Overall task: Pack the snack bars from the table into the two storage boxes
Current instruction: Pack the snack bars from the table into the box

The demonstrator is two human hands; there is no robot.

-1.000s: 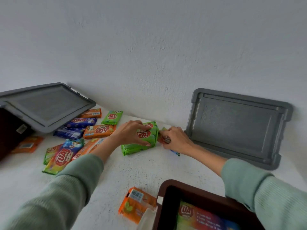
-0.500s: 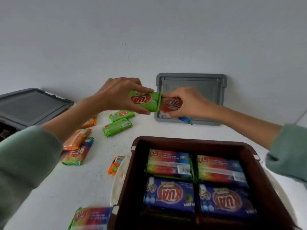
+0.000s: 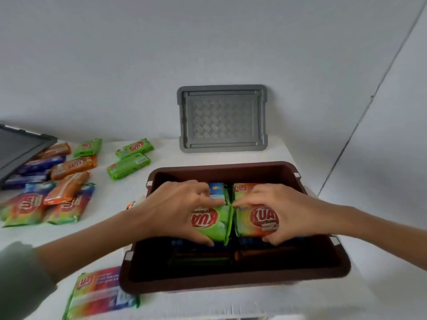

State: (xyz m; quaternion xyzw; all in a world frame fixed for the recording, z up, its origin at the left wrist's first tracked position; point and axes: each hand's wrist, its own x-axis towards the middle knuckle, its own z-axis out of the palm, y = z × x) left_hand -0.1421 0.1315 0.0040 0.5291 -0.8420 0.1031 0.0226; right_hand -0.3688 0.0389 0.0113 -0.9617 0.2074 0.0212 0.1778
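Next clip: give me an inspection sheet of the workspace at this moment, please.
Surface: white table, no spills seen.
Job's things: brown box partly packed; green bar and rainbow bar held side by side over it; loose bars on the left; second box not in view.
Clutter: nothing seen.
Hands: left hand has its grip on the green bar; right hand on the rainbow bar.
Cables: nothing seen.
Surroundings: grey lid leaning on the white wall; another lid at far left.
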